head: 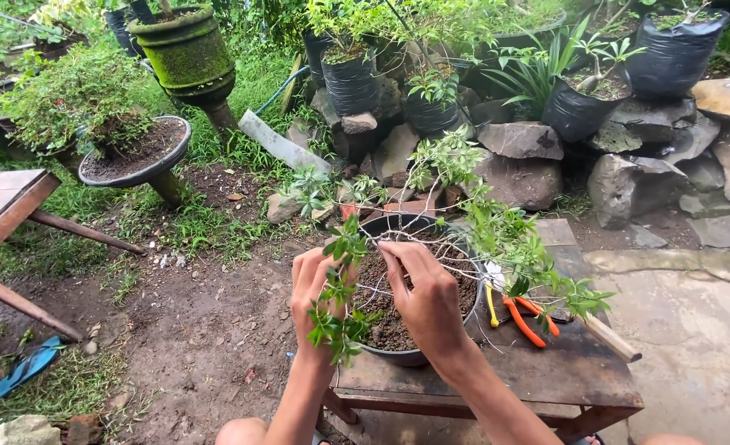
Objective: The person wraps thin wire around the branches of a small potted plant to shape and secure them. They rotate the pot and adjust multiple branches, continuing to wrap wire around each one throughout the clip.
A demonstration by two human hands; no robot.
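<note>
Both hands are working at a small leafy plant (464,206) in a dark round pot (414,356) sitting on a low wooden table (571,371); the left hand (314,288) is pinching a leafy twig — the right hand (427,301) is pinching a thin stem over the soil; orange-handled pliers (526,317) are lying just beside the pot; rocks (629,185) and black bagged plants (583,107) are crowding behind — bare ground is lying open to the left.

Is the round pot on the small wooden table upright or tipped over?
Upright. The pot sits flat on the table, its rim facing up and dark soil level inside.
</note>
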